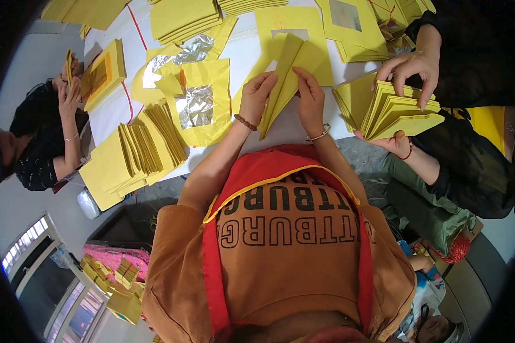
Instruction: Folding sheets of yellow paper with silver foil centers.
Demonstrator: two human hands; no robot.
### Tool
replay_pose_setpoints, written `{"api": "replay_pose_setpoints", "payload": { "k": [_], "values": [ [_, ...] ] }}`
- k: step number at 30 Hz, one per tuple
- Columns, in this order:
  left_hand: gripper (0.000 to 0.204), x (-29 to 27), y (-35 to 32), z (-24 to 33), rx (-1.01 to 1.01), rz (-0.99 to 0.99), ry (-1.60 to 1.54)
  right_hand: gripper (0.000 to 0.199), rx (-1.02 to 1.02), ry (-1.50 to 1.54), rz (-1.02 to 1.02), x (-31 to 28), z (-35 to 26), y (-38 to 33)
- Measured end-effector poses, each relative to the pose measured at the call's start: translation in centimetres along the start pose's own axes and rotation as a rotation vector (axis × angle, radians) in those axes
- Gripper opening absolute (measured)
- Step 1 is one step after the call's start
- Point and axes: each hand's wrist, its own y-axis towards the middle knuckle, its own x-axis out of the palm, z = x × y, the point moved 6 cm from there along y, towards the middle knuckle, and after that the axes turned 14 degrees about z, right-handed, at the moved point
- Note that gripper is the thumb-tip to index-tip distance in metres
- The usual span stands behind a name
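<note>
Yellow folded paper (284,68) between left hand (257,96) and right hand (311,100), each pinching one side

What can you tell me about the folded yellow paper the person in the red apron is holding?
The folded yellow paper looks like matte, plain paper, creased lengthwise into a long, narrow shape. Its upper end is wider and leans right; its lower end is narrow. It is held at the table's near edge. The left hand grips its left edge, and the right hand's fingers touch its right side.
</note>
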Motion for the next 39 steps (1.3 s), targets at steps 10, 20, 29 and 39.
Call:
{"api": "replay_pose_setpoints", "payload": {
  "k": [10, 20, 29, 39],
  "values": [
    [0.027, 1.4, -1.0, 1.0, 0.159, -0.152, 0.234, 0.022, 0.129, 0.011, 0.025, -0.1, -0.7, 0.1],
    [0.028, 1.1, -0.7, 0.3, 0.202, -0.156, 0.232, 0.021, 0.077, -0.055, 0.032, -0.1, -0.9, 0.0],
    [0.029, 0.9, -0.6, 0.4, 0.138, -0.147, 0.163, 0.014, 0.114, 0.036, 0.024, 0.1, -0.2, -0.2],
    [0.028, 0.5, -0.2, 0.2, 0.085, -0.037, 0.091, 0.01, 0.069, 0.105, 0.101, -0.3, -0.2, -0.4]
  ]
}}
